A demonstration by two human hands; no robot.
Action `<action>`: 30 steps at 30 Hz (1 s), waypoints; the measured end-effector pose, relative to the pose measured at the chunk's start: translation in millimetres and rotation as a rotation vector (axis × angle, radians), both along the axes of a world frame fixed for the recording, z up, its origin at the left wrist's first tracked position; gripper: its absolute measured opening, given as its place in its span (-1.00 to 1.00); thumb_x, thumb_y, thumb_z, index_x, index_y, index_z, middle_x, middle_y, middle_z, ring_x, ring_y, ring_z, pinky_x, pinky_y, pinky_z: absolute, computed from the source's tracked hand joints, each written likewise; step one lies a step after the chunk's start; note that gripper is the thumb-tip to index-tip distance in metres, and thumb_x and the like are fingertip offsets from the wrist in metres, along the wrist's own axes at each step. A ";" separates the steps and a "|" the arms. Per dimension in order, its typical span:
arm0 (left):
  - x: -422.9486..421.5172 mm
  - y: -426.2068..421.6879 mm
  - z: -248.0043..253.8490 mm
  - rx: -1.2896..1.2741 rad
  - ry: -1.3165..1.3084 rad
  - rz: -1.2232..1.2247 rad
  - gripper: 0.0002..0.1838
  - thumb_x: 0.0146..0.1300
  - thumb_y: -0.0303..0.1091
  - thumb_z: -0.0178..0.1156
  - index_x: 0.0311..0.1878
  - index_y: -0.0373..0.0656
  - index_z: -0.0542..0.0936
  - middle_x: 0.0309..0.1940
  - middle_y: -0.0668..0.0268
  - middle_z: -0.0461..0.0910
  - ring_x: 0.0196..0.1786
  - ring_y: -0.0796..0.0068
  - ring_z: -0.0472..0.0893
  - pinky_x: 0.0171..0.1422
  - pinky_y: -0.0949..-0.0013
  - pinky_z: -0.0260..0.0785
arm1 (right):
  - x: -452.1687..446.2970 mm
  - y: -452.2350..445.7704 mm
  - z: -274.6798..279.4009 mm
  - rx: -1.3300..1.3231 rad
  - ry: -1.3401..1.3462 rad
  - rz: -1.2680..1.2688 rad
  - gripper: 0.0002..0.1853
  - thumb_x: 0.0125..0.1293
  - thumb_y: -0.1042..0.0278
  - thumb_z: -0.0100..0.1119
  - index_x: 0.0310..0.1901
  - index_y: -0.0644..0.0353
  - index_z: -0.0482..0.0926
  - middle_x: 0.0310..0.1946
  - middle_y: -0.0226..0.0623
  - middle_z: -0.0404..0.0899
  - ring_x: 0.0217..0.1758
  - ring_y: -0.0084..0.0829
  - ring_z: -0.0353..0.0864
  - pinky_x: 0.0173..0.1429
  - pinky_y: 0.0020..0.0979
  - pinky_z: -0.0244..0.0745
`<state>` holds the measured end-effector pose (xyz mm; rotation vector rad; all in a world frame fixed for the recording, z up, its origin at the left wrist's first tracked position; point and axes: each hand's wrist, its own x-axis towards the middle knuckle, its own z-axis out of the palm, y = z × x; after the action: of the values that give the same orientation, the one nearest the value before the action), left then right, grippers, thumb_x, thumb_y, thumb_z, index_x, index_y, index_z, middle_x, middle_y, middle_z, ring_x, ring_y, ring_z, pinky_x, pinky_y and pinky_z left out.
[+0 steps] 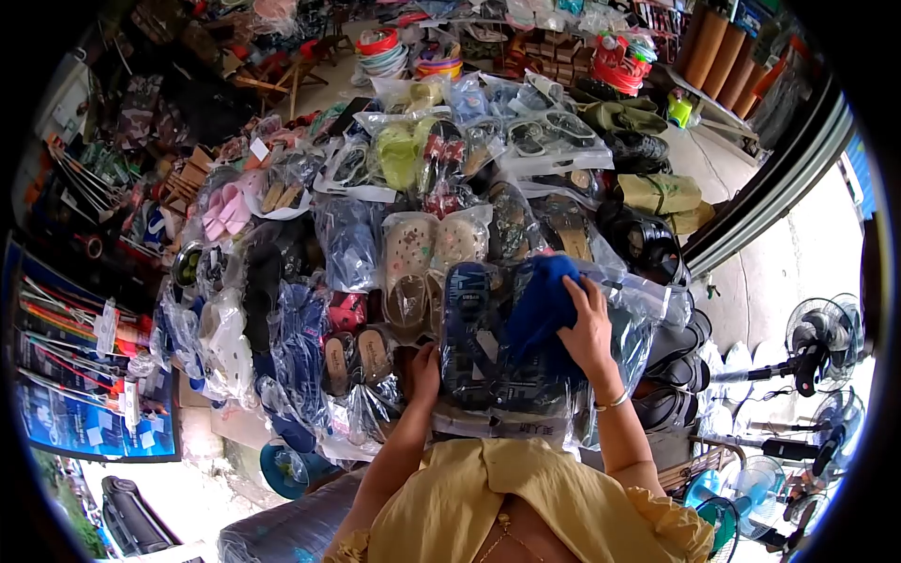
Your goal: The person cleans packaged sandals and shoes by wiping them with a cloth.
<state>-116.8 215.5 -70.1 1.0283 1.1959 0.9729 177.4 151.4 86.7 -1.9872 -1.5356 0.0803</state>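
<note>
A blue cloth [542, 310] lies bunched under my right hand [587, 328], which presses it on a clear plastic bag [507, 422]. Inside that bag are dark blue slippers [466, 324] with lettering on them. At the bag's left edge my left hand [422, 371] is closed, its fingers curled and partly hidden. Just left of it sit brown-footbed slippers [375, 357] in plastic. Beyond the bag are beige clogs [410, 249] with small charms, also wrapped.
Bagged footwear covers the stall, with green clogs [398, 155] and pink slippers [226, 208] among it. Black shoes [671, 375] line the right edge, near standing fans [821, 333]. A blue bin [284, 469] stands at lower left. Stacked red baskets [619, 70] are at the back.
</note>
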 end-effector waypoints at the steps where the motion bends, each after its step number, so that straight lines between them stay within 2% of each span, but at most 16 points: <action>1: 1.1 0.7 1.2 0.011 0.031 0.002 -0.76 0.53 -0.34 0.04 0.01 -0.26 0.62 -0.20 0.39 0.62 -0.12 0.61 0.55 0.06 0.48 0.35 | -0.9 -0.5 6.4 0.005 -0.006 -0.008 -0.07 -0.17 0.57 0.41 0.40 -0.04 0.43 0.34 -0.06 0.37 0.39 0.07 0.39 0.38 -0.12 0.48; 3: 3.0 0.9 3.8 0.009 0.025 -0.001 -0.76 0.52 -0.34 0.04 0.01 -0.27 0.62 -0.20 0.38 0.63 -0.11 0.60 0.55 0.07 0.48 0.35 | 1.3 -2.2 14.6 0.016 -0.017 -0.017 -0.08 -0.17 0.57 0.40 0.39 -0.03 0.43 0.34 -0.06 0.37 0.38 0.07 0.39 0.38 -0.12 0.47; 5: 2.2 -0.3 5.0 0.001 0.021 0.005 -0.76 0.51 -0.35 0.03 0.02 -0.28 0.62 -0.19 0.37 0.63 -0.10 0.59 0.55 0.07 0.47 0.35 | 4.0 -9.0 15.2 -0.053 0.137 0.192 -0.10 -0.16 0.58 0.37 0.38 -0.03 0.45 0.33 -0.06 0.39 0.37 0.08 0.41 0.38 -0.12 0.47; 6: 1.9 0.3 4.8 0.005 0.014 -0.002 -0.76 0.51 -0.35 0.03 0.01 -0.28 0.62 -0.18 0.37 0.63 -0.09 0.60 0.55 0.07 0.47 0.35 | 1.8 -12.4 16.2 -0.096 0.128 0.257 -0.11 -0.16 0.59 0.34 0.38 -0.02 0.45 0.32 -0.06 0.40 0.34 0.09 0.43 0.38 -0.12 0.47; 8: 3.9 0.2 3.5 0.007 0.007 -0.011 -0.76 0.51 -0.35 0.03 0.01 -0.28 0.62 -0.18 0.37 0.63 -0.09 0.60 0.55 0.07 0.47 0.34 | 0.5 -12.2 4.4 -0.131 -0.004 0.207 -0.11 -0.15 0.59 0.35 0.38 -0.02 0.45 0.32 -0.06 0.39 0.33 0.09 0.44 0.36 -0.11 0.48; 10: 5.2 -1.5 10.5 0.048 0.050 0.027 -0.79 0.50 -0.36 0.05 -0.07 -0.28 0.62 -0.30 0.43 0.58 -0.19 0.65 0.48 -0.03 0.48 0.34 | 3.7 -6.2 1.3 -0.074 0.010 0.084 -0.09 -0.17 0.59 0.38 0.38 -0.02 0.44 0.33 -0.05 0.38 0.31 0.10 0.43 0.34 -0.08 0.49; 12: 1.7 1.0 2.4 0.017 0.042 -0.001 -0.77 0.51 -0.35 0.03 -0.03 -0.28 0.61 -0.25 0.40 0.60 -0.15 0.62 0.51 0.02 0.48 0.34 | 1.4 -2.4 4.4 -0.028 -0.030 0.027 -0.07 -0.18 0.59 0.41 0.39 -0.01 0.43 0.34 -0.03 0.36 0.32 0.11 0.42 0.32 -0.07 0.50; 16: -0.5 3.1 -7.6 0.008 0.023 -0.020 -0.74 0.52 -0.34 -0.01 0.02 -0.28 0.60 -0.18 0.37 0.62 -0.09 0.59 0.55 0.09 0.46 0.34 | -8.5 -6.3 22.4 -0.007 -0.016 0.084 -0.09 -0.19 0.60 0.40 0.37 -0.01 0.46 0.32 -0.01 0.39 0.32 0.11 0.43 0.34 -0.08 0.49; 17: 0.7 1.4 -7.8 0.006 0.021 -0.019 -0.74 0.52 -0.34 -0.01 0.02 -0.28 0.60 -0.18 0.37 0.62 -0.09 0.59 0.55 0.09 0.46 0.34 | -11.2 -10.3 19.9 -0.021 0.035 0.169 -0.10 -0.19 0.60 0.39 0.36 -0.01 0.47 0.31 -0.02 0.40 0.32 0.11 0.43 0.35 -0.08 0.49; 19: 6.2 -1.4 4.4 0.022 -0.043 0.047 -0.79 0.51 -0.34 0.05 -0.10 -0.26 0.62 -0.30 0.42 0.58 -0.20 0.64 0.48 -0.02 0.49 0.33 | -13.2 -14.6 10.3 -0.097 0.087 0.300 -0.10 -0.18 0.59 0.37 0.37 -0.01 0.46 0.31 -0.05 0.41 0.32 0.09 0.43 0.36 -0.09 0.48; 20: 7.2 -1.2 7.9 0.020 -0.043 0.047 -0.79 0.51 -0.34 0.05 -0.10 -0.26 0.62 -0.30 0.42 0.58 -0.20 0.64 0.48 -0.02 0.49 0.33 | -12.0 -12.8 3.5 -0.100 0.088 0.299 -0.10 -0.18 0.59 0.37 0.37 -0.01 0.46 0.31 -0.05 0.41 0.32 0.09 0.43 0.36 -0.09 0.48; 23: 3.8 -1.3 6.2 0.034 0.017 0.029 -0.80 0.52 -0.36 0.04 -0.10 -0.25 0.60 -0.29 0.42 0.57 -0.19 0.64 0.48 -0.02 0.48 0.33 | -9.9 -7.1 0.5 -0.058 -0.004 0.081 -0.09 -0.17 0.58 0.39 0.39 -0.03 0.43 0.33 -0.07 0.38 0.30 0.07 0.43 0.33 -0.10 0.50; 26: -0.3 3.4 -3.9 -0.028 0.009 -0.015 -0.77 0.53 -0.36 0.01 0.02 -0.28 0.60 -0.19 0.39 0.60 -0.10 0.60 0.54 0.07 0.47 0.35 | -13.1 -3.8 17.5 -0.011 -0.060 0.028 -0.08 -0.19 0.60 0.39 0.37 -0.02 0.45 0.34 -0.06 0.39 0.29 0.07 0.44 0.33 -0.11 0.50; 30: 1.4 1.2 -2.3 0.022 -0.025 -0.004 -0.76 0.53 -0.34 0.04 0.02 -0.29 0.60 -0.18 0.38 0.62 -0.10 0.60 0.55 0.06 0.46 0.36 | -22.2 -13.2 11.4 -0.017 0.073 0.284 -0.11 -0.19 0.60 0.36 0.36 -0.01 0.47 0.32 -0.05 0.40 0.27 0.06 0.46 0.32 -0.10 0.51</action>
<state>-115.3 216.7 -72.3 1.0333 1.1645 0.9948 155.2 138.2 98.1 -1.7467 -1.7633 0.2790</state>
